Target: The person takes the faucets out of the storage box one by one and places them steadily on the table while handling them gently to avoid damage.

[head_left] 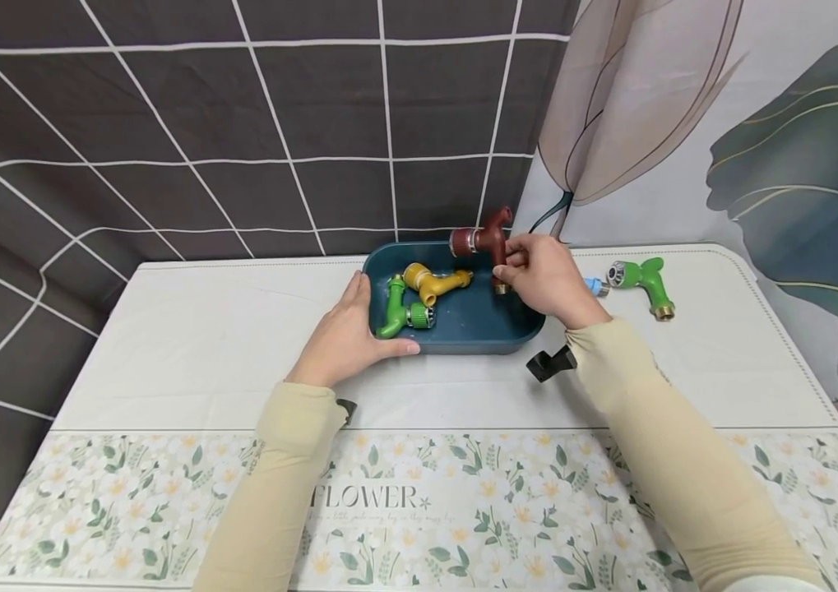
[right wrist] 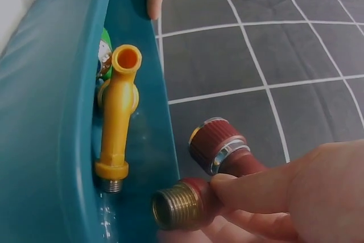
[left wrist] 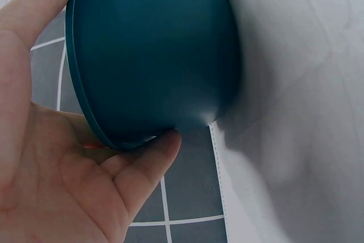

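A dark red plastic tap (head_left: 493,242) with a brass threaded end is pinched between the thumb and fingers of my right hand (head_left: 548,275), above the back right part of a dark teal tub (head_left: 478,333). My left hand (head_left: 337,333) grips the tub's left end, thumb along the front side and fingers around the rim. Inside the tub lie a yellow tap (head_left: 435,284) and a green tap (head_left: 398,311). In the right wrist view the red tap's threaded end (right wrist: 176,206) is beside the tub's rim, close to the yellow tap (right wrist: 116,123).
Right of the tub, another green tap (head_left: 651,288) lies on the white tabletop (head_left: 241,329). Beside it is a light blue tap (head_left: 596,286), mostly hidden by my right hand. A dark wall covering with white grid lines (head_left: 330,123) rises behind the table.
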A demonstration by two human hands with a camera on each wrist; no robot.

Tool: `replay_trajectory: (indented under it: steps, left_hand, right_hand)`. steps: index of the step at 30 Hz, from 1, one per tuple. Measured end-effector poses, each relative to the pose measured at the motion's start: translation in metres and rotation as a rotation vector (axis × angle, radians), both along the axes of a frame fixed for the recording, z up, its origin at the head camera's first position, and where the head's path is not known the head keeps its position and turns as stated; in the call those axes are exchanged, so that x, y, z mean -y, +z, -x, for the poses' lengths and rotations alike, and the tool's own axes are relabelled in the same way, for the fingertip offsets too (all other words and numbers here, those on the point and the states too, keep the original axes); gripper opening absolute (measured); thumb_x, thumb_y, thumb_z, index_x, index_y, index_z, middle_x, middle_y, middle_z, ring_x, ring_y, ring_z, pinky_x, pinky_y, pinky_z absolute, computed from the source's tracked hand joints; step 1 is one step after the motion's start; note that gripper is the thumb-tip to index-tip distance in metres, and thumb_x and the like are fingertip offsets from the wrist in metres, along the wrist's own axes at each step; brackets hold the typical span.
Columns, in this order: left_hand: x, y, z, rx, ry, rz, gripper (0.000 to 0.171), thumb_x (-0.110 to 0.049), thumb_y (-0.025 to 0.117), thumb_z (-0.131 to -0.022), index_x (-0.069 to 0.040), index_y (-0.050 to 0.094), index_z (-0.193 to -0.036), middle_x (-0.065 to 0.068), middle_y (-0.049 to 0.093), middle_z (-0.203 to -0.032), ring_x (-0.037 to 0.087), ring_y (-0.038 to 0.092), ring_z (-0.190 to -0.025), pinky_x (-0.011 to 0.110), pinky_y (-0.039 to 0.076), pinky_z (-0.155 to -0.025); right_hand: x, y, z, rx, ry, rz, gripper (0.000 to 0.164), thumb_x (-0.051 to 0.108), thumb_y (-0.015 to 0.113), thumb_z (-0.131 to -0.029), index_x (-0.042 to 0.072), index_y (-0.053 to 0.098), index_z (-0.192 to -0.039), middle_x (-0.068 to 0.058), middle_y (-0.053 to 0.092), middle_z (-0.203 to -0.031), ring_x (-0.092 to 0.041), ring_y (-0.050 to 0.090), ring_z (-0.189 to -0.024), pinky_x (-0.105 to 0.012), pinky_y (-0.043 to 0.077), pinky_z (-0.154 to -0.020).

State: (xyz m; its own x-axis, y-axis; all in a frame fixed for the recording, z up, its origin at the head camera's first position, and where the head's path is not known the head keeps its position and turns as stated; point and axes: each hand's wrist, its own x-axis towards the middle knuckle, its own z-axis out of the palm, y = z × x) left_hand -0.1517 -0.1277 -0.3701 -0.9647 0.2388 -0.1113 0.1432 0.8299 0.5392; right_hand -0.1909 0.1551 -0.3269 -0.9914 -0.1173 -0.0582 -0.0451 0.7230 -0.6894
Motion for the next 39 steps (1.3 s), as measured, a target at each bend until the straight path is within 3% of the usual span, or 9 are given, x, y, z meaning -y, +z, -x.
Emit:
replay_trajectory:
  steps: [8, 18, 28, 39]
  left_hand:
    - [-0.001, 0.000, 0.000, 0.004, 0.004, -0.002, 0.130, -0.067, 0.079, -0.074, 0.005, 0.011, -0.158, 0.018, 0.006, -0.167, 0.035, 0.020, -0.151, 0.051, 0.027, -0.118]
    - [-0.001, 0.000, -0.001, 0.006, 0.005, -0.002, 0.130, -0.066, 0.079, -0.073, 0.005, 0.011, -0.158, 0.018, 0.006, -0.167, 0.035, 0.020, -0.151, 0.050, 0.028, -0.118]
    - [-0.001, 0.001, -0.001, 0.009, 0.003, 0.001, 0.130, -0.066, 0.080, -0.073, 0.005, 0.012, -0.158, 0.018, 0.006, -0.167, 0.034, 0.019, -0.151, 0.050, 0.027, -0.118]
    - [-0.001, 0.000, 0.000, 0.003, 0.003, 0.009, 0.131, -0.068, 0.079, -0.072, 0.005, 0.011, -0.158, 0.017, 0.006, -0.168, 0.034, 0.019, -0.151, 0.050, 0.027, -0.118]
  right_hand:
    - [-0.008, -0.001, -0.013, -0.025, -0.034, 0.079, 0.037, 0.012, 0.064, -0.099, -0.006, 0.060, -0.131, -0.022, 0.069, -0.114, -0.032, 0.068, -0.103, -0.043, 0.055, -0.086]
    - [-0.022, 0.010, -0.032, -0.029, -0.089, 0.124, 0.039, 0.015, 0.063, -0.100, -0.002, 0.059, -0.134, -0.021, 0.069, -0.114, -0.030, 0.070, -0.098, -0.018, 0.050, -0.068]
    - [-0.040, 0.010, -0.043, -0.045, -0.119, 0.106, 0.043, 0.021, 0.062, -0.101, 0.002, 0.057, -0.139, -0.018, 0.070, -0.116, -0.025, 0.069, -0.096, -0.026, 0.045, -0.064]
    - [-0.055, 0.011, -0.047, -0.051, -0.161, 0.058, 0.045, 0.023, 0.060, -0.102, -0.001, 0.055, -0.139, -0.021, 0.069, -0.118, -0.025, 0.067, -0.096, -0.033, 0.044, -0.072]
